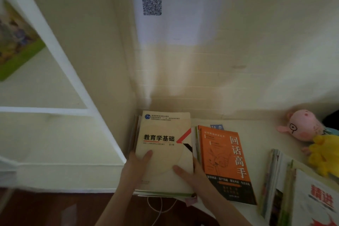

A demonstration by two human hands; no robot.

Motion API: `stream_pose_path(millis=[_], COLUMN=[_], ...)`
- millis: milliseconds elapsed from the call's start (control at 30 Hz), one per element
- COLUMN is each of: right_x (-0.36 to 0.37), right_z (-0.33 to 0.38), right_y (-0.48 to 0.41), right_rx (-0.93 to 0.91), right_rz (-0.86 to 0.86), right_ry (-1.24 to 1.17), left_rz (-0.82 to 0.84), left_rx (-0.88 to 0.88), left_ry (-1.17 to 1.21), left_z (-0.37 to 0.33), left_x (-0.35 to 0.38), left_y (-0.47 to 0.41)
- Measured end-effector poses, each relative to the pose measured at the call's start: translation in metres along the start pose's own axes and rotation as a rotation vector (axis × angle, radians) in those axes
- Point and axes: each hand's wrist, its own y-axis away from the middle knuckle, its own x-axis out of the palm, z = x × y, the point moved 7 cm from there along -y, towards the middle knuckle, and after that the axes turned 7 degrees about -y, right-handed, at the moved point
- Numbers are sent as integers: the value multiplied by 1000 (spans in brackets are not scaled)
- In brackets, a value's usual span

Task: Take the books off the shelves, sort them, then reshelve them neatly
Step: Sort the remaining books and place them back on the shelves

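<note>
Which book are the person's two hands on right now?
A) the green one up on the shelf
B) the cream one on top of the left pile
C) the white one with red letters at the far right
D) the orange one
B: the left hand and right hand grip the cream book at its near edge, thumbs on its cover; the orange book lies beside it.

Cream book (163, 145) – matt paper cover, slightly worn. Orange book (225, 163) – smooth, faintly glossy cover. Pink plush toy (302, 124) and yellow plush (322, 156) – soft fuzzy cloth. Shelf frame (60, 51) – smooth white painted finish. Wall sheet (176, 11) – matt printed paper. Floor (55, 207) dark, wood-looking.
</note>
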Motion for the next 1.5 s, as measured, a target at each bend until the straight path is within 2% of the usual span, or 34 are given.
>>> stream_pose_path(millis=[300,633,933,1233,1367,1500], right_x=[-5,-4,-21,-20,-29,-47], right_z=[-4,0,-7,-3,-6,-13], right_y=[1,6,17,22,27,31], right_rx=[129,162,212,184,204,256], right_rz=[-5,-11,8,21,-28,-69], right_ry=[-64,-109,-238,-270,-276,-314], left_rz=[25,33,33,71,66,101], left_rx=[54,34,89,119,173,236], left_ry=[26,53,62,100,179,147], left_z=[-6,-1,1,0,-5,-10], left_x=[5,7,31,31,36,56], left_y=[-2,-5,11,16,27,30])
